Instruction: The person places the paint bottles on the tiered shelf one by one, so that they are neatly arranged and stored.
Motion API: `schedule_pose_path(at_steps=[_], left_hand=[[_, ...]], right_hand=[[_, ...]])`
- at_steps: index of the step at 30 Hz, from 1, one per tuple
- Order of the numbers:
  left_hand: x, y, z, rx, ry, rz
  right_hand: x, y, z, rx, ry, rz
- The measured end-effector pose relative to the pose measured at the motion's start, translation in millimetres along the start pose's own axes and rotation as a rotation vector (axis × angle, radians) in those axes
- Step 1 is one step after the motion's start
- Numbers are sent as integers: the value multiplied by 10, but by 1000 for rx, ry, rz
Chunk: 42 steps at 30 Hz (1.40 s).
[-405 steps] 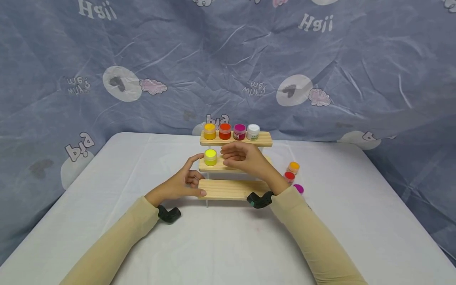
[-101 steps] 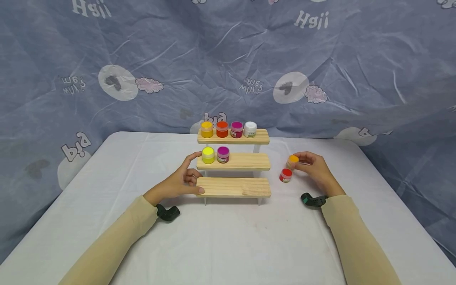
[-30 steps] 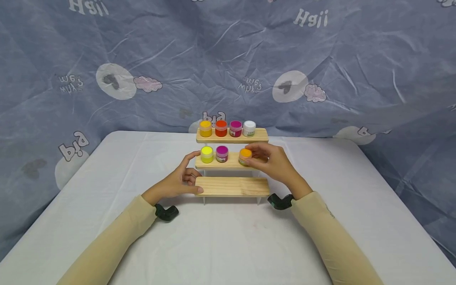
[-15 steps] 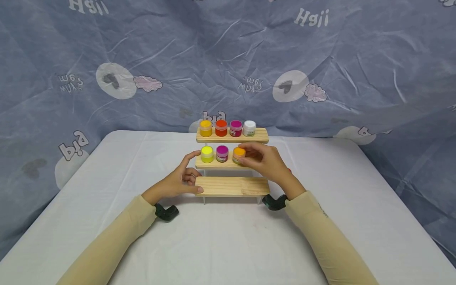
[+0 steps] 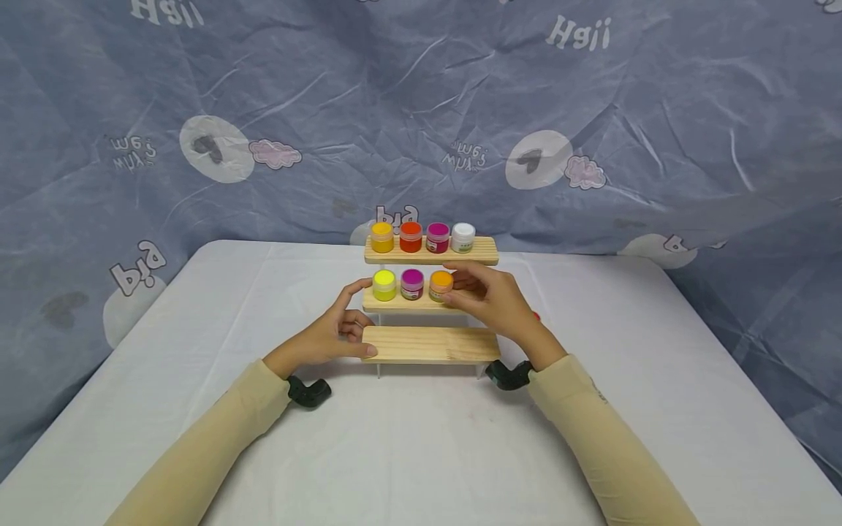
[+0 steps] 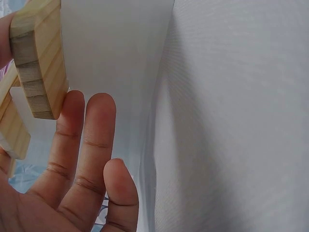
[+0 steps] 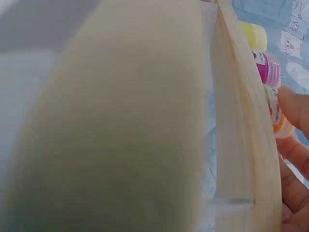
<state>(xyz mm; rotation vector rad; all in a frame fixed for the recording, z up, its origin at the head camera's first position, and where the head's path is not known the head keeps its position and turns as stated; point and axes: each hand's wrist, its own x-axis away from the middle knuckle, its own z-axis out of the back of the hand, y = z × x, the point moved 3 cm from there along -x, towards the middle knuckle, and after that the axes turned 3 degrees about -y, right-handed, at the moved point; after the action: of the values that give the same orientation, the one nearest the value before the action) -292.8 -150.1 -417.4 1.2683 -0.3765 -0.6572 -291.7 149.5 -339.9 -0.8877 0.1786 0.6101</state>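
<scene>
A three-tier wooden display stand (image 5: 430, 345) stands on the table. My left hand (image 5: 327, 332) holds its left end, thumb on the lowest shelf and index finger at the middle one; the left wrist view shows other fingers (image 6: 99, 140) beside the wooden shelf end (image 6: 41, 63). My right hand (image 5: 490, 296) pinches an orange-lidded jar (image 5: 441, 286) standing on the middle shelf. To its left on that shelf are a purple-lidded jar (image 5: 412, 284) and a yellow jar (image 5: 384, 286). In the right wrist view, thumb and fingers meet the orange jar (image 7: 285, 126).
The top shelf (image 5: 430, 258) bears several jars: yellow-orange (image 5: 382, 238), red (image 5: 411, 237), magenta (image 5: 438, 238) and white (image 5: 463, 237). A red lid (image 5: 536, 316) peeks out behind the right wrist. A grey-blue patterned cloth (image 5: 395, 109) hangs behind the white table (image 5: 408, 453).
The orange jar has come from the table at right onto the middle shelf, then slid left beside the purple jar. Earlier, the purple jar went there too. The left hand stays put.
</scene>
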Motion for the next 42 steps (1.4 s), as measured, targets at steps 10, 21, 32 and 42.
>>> schedule_pose_path(at_steps=[10, 21, 32, 42], left_hand=[[2, 11, -6, 7, 0, 0], [3, -5, 9, -1, 3, -2], [-3, 1, -4, -9, 4, 1], [-3, -4, -7, 2, 8, 4]], right_hand=[[83, 87, 142, -141, -69, -13], [244, 191, 433, -251, -101, -90], [469, 449, 708, -190, -44, -190], [627, 862, 826, -126, -9, -234]])
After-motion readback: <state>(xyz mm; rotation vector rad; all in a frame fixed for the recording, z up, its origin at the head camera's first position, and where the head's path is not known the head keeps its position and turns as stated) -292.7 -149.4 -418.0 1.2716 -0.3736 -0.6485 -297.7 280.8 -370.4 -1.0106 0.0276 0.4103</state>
